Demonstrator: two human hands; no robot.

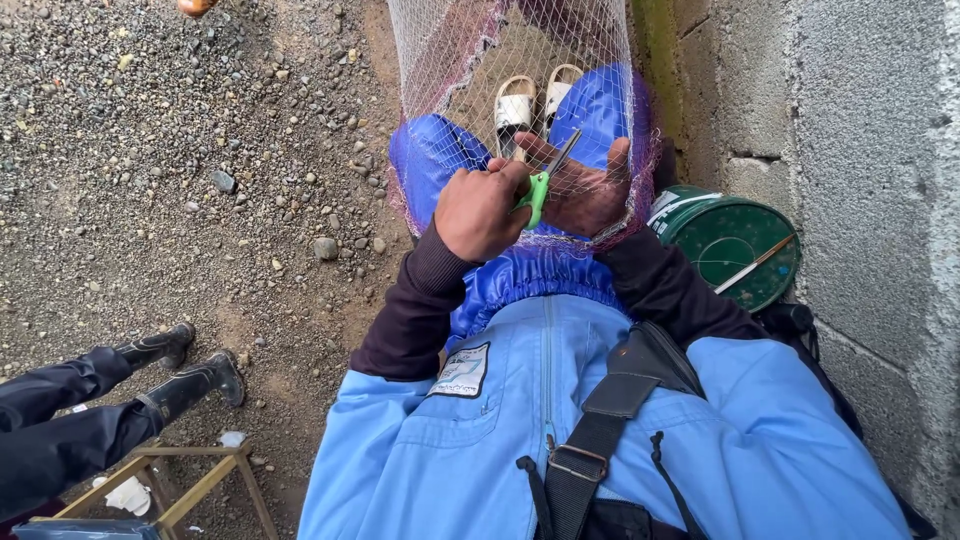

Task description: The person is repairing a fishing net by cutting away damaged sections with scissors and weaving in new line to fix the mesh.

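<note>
- Where the gravel ground (200,150) fills the left side, another person's legs in dark trousers and black rubber boots (190,375) stretch in from the lower left edge, above a small wooden frame (200,475)
- A lone grey stone (325,247) lies on the gravel, just left of the net
- The left hand (480,212) is clenched round a green-handled tool (540,190), whose thin metal tip points up and to the right into the mesh
- The fishing net (500,60), fine and pale with a reddish edge, hangs down from the top of the view and drapes over the person's blue-clad knees
- The right hand (585,190) lies under the mesh, fingers spread and gripping the net, touching the tool's tip
- Two white sandals (530,105) show through the net, beyond the hands
- A round green container (730,245) with a thin stick across it sits near the right elbow, beside the grey block wall (860,150)
</note>
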